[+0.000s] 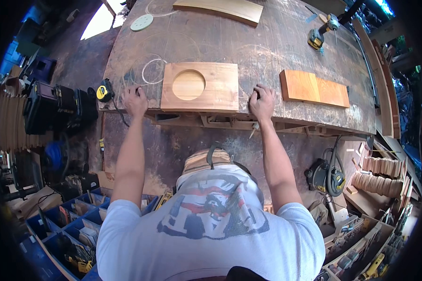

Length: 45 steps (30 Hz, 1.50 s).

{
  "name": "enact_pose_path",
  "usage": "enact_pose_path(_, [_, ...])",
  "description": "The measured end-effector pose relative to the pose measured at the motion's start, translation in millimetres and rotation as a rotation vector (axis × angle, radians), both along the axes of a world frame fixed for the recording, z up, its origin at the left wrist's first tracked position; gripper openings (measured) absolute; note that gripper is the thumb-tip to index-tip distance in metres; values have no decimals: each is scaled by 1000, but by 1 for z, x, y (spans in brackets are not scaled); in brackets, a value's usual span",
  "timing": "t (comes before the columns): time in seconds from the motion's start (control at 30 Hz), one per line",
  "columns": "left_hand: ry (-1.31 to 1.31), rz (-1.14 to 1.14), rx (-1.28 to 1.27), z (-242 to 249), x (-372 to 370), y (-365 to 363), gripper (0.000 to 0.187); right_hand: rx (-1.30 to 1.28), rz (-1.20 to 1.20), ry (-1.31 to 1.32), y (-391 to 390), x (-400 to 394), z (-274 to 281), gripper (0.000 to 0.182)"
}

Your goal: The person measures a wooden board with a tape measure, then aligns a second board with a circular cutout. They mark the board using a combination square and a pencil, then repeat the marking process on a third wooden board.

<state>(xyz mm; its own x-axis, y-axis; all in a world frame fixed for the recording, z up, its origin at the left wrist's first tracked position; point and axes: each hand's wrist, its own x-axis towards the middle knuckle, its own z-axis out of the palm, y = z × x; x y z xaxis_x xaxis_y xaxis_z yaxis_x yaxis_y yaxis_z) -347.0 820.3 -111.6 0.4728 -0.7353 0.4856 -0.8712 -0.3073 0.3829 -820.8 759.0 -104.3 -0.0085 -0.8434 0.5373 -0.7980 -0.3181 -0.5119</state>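
A rectangular wooden board with a shallow round recess lies on the workbench's front edge, between my hands. My left hand rests on the bench just left of the board, its fingers curled in loosely and no object showing in them. On the other side, a little apart from the board, my right hand leans on the bench edge, also loosely closed around nothing visible. A yellow and black tape measure sits left of my left hand. Right of my right hand lies an orange-brown wooden block with a stepped edge.
The worn workbench carries a curved wooden plank, a round sanding disc and a cordless drill. Black cases stand at left. Blue compartment bins and a black vacuum flank me below.
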Motion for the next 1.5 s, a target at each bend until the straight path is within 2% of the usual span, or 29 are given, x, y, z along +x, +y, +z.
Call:
enact_pose_path(0.77, [-31, -16, -61, 2, 6, -11, 17, 6, -2, -4, -12, 3, 6, 19])
enact_pose_path(0.87, [484, -127, -50, 19, 18, -10, 34, 15, -16, -11, -12, 3, 9, 19])
enact_pose_path(0.97, [901, -293, -110, 39, -7, 17, 62, 1, -28, 9, -12, 1, 3, 19])
enact_pose_path(1.03, [984, -427, -13, 49, -46, 47, 83, -10, -21, 24, -15, 1, 3, 19])
enact_pose_path(1.13, [798, -543, 75, 53, -86, 73, 91, -15, -2, 35, -15, 0, 4, 20])
enact_pose_path(1.23, [711, -503, 15, 55, -101, 78, 85, -5, -4, 23, -15, 0, 3, 21])
enact_pose_path(1.33, [649, -522, -14, 54, -99, 75, 72, -6, -5, 25, -17, -1, 3, 23])
enact_pose_path(1.43, [358, -526, 13, 66, -96, 76, 58, 1, 32, -6, -14, -2, 4, 24])
enact_pose_path(1.5, [381, -539, 7, 68, -94, 76, 53, 48, 56, -87, -11, -3, 5, 28])
